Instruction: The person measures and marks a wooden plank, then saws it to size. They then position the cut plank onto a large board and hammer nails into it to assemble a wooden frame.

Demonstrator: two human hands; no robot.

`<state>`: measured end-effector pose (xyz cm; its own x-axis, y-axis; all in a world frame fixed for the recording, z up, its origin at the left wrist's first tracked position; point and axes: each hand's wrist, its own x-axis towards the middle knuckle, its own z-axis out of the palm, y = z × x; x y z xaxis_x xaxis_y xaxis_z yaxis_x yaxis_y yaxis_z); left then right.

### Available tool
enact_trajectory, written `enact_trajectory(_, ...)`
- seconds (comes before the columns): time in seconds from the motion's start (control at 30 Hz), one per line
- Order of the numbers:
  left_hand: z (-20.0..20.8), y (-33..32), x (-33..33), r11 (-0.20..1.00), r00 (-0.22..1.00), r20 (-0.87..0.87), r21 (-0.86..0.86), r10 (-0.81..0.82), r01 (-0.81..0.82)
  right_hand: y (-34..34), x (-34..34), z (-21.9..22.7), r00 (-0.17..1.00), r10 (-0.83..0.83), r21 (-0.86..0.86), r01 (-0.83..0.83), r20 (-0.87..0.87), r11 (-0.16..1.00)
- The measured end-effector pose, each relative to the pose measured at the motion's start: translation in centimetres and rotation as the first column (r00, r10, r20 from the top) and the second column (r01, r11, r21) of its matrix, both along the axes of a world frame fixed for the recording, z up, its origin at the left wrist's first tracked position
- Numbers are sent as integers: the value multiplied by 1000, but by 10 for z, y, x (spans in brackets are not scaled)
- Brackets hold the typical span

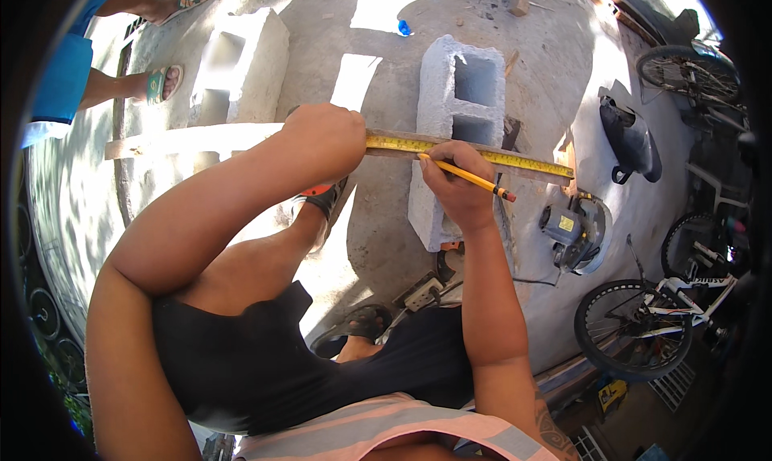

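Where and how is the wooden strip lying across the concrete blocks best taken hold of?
The wooden strip looks best gripped at its left end, coming from the left, pinched top and bottom: that end juts past the left concrete block, while yellow tape lies along the right part.

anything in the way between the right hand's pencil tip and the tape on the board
Nothing visible stands between them. The right hand holds the orange pencil with its tip at the near edge of the yellow tape, which lies along the board. Whether the tip touches cannot be told from this view.
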<state>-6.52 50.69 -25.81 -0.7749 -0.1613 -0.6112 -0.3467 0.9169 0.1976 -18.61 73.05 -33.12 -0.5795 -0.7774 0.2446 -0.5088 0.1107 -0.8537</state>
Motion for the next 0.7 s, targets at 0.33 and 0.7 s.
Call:
enact_trajectory(0.33, -3, 0, -5, 1000, 999, 29, -16, -21, 21, -3, 2, 3, 999, -16, -38, 14, -51, 999)
enact_trajectory(0.7, -3, -1, -11, 999, 992, 110, 8, -53, 53, 3, -1, 2, 999, -5, 26, 7, -47, 1000)
